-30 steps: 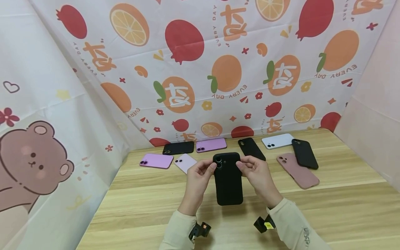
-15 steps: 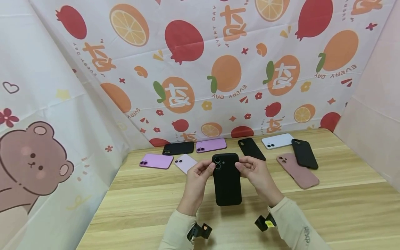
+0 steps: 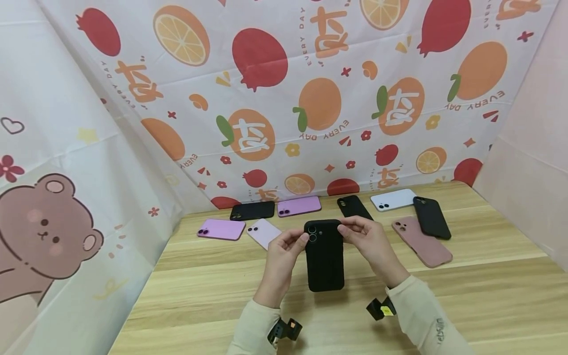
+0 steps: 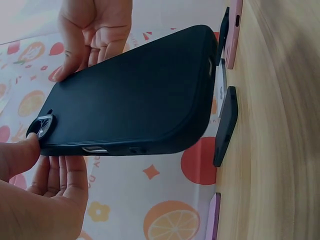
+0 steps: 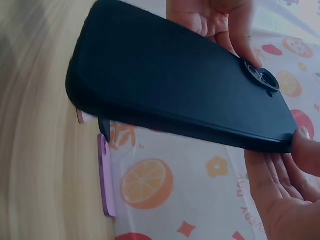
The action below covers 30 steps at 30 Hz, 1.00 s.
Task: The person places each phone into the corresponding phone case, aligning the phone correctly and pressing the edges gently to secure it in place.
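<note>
In the head view a phone in a black case (image 3: 325, 264) is held up over the wooden table, its back facing the camera and its lenses at the upper left. My left hand (image 3: 284, 254) pinches the upper left edge beside the lenses, thumb on the back and fingers behind. At the upper right corner, my right hand (image 3: 368, 241) grips it in the same way. The left wrist view shows the case (image 4: 135, 95) from below, with a pale strip visible through a side cutout. In the right wrist view the camera ring (image 5: 262, 76) stands out from the back.
Behind my hands lie lilac phones (image 3: 221, 230), a pale one (image 3: 263, 231), a black one (image 3: 252, 211) and a light blue one (image 3: 392, 199). A black case (image 3: 432, 218) overlaps a dusty pink case (image 3: 419, 241) at right. A fruit-print cloth (image 3: 284, 108) hangs behind the table.
My right hand and forearm have shifted slightly to the right and up. Both hands keep their pinch on the cased phone, which has barely moved.
</note>
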Each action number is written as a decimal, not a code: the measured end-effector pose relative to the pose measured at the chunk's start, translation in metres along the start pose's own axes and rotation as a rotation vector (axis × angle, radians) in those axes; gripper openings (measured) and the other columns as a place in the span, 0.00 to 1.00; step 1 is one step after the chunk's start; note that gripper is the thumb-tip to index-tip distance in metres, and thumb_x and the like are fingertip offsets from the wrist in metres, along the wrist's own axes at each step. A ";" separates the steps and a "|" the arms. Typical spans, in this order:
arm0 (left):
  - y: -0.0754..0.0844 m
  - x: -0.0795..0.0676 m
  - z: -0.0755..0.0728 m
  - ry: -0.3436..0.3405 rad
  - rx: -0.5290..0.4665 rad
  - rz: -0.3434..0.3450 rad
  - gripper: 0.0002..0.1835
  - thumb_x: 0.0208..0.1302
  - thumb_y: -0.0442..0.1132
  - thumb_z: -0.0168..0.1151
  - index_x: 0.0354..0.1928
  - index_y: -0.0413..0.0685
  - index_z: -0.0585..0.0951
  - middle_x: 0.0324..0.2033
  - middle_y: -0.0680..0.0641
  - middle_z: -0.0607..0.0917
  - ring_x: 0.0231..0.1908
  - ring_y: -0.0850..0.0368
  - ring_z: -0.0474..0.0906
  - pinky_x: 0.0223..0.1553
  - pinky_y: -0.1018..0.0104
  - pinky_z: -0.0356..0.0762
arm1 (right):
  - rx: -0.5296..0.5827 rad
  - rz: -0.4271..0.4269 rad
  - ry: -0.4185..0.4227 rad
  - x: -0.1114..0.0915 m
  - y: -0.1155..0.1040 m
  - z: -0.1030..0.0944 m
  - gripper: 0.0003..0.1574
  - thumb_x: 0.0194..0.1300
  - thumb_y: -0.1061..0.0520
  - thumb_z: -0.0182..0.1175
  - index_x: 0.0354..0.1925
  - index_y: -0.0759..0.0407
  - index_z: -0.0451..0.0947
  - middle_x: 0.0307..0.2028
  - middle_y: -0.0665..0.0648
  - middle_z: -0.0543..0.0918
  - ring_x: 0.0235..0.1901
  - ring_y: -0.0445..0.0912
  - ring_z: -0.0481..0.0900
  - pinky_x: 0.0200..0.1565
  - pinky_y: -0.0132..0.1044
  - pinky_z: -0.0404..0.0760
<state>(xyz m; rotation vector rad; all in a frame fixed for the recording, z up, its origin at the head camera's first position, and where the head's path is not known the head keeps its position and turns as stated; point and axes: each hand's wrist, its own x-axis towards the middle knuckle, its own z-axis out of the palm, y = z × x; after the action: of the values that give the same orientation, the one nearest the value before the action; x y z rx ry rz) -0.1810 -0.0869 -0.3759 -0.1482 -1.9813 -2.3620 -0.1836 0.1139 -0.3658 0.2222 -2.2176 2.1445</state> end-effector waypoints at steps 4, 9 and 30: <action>0.001 -0.001 0.001 -0.004 0.009 0.002 0.09 0.63 0.30 0.62 0.43 0.29 0.79 0.34 0.51 0.80 0.36 0.62 0.78 0.43 0.71 0.76 | 0.004 -0.005 0.052 0.000 0.001 0.002 0.18 0.66 0.59 0.61 0.51 0.70 0.77 0.42 0.60 0.85 0.38 0.41 0.83 0.44 0.35 0.81; 0.001 -0.002 0.003 -0.019 0.007 0.010 0.11 0.63 0.31 0.63 0.42 0.28 0.79 0.34 0.51 0.80 0.36 0.63 0.77 0.43 0.72 0.76 | 0.001 0.022 0.073 -0.002 0.000 0.002 0.18 0.66 0.59 0.61 0.50 0.70 0.77 0.39 0.58 0.86 0.36 0.42 0.83 0.43 0.33 0.81; 0.006 -0.001 -0.002 -0.075 0.137 -0.004 0.17 0.70 0.43 0.57 0.43 0.32 0.78 0.34 0.52 0.78 0.39 0.61 0.74 0.47 0.66 0.73 | 0.048 0.063 0.051 -0.006 -0.003 0.012 0.14 0.66 0.63 0.60 0.46 0.72 0.76 0.33 0.53 0.83 0.33 0.41 0.80 0.41 0.34 0.81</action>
<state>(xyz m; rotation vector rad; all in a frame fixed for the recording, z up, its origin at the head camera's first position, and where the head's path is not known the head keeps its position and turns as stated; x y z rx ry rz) -0.1799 -0.0898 -0.3704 -0.2296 -2.1704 -2.2455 -0.1769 0.1023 -0.3641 0.0996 -2.1767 2.2108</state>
